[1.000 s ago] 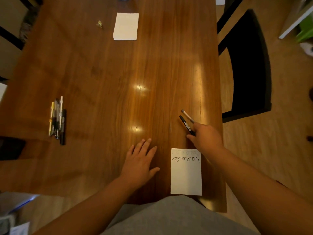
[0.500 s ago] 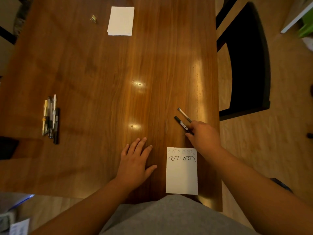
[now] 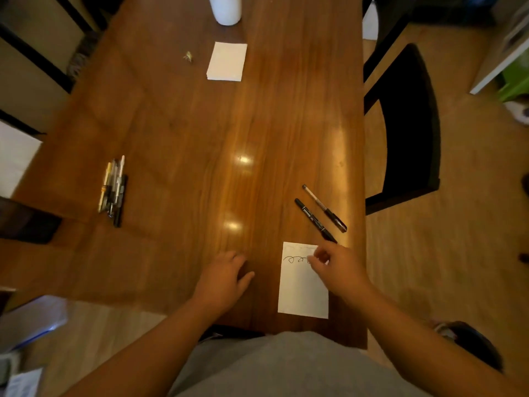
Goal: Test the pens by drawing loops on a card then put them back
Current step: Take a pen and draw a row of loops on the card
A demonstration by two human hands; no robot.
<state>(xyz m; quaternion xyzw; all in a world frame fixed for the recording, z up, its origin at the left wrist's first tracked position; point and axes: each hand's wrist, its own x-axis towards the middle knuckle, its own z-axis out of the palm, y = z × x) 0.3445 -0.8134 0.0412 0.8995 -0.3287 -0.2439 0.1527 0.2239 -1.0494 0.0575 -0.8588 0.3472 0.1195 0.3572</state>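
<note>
While two tested pens lie set aside, both hands are empty over the table.

Nearest the work, the card [image 3: 303,285] lies flat by the table's near edge with a row of black loops across its top, placed where the right hand [image 3: 337,269] can write on it; that hand hovers over the card's upper right corner, fingers loosely curled and pinching nothing visible. Just beyond the card, the black marker [image 3: 315,220] and the clear-barrelled pen [image 3: 325,208] rest side by side, apart from each other, likely parked there as done. The left hand [image 3: 224,277] rests slack on the wooden table [image 3: 200,124], holding nothing. Well to the left, the pen bundle [image 3: 113,190] waits, probably the untested supply.
</note>
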